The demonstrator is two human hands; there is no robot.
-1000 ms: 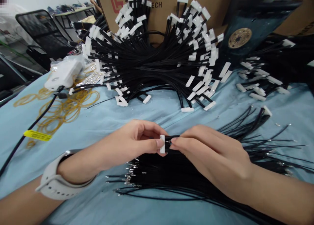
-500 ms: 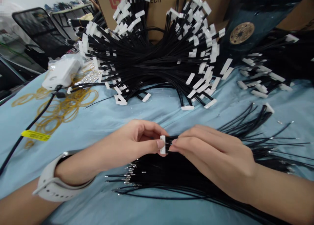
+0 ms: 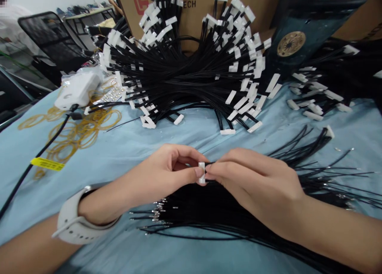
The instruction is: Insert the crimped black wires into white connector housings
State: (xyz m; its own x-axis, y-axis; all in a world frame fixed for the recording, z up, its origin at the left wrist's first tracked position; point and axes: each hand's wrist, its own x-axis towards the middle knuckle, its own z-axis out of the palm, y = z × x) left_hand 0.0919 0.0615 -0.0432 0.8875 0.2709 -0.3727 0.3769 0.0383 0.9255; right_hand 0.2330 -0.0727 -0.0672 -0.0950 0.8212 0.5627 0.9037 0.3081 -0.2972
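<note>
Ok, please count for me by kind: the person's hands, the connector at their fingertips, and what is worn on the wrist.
Bare hands, left hand and right hand: 2
White plastic connector: 1
White silicone watch strap: 1
Total: 4

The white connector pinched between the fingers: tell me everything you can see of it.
The white plastic connector housing is a small, narrow rectangular block standing upright. The thumb of the left hand presses against its middle, hiding part of it. Thin black wires run from it to the right, between the fingers of the right hand, which sit close against it.
</note>
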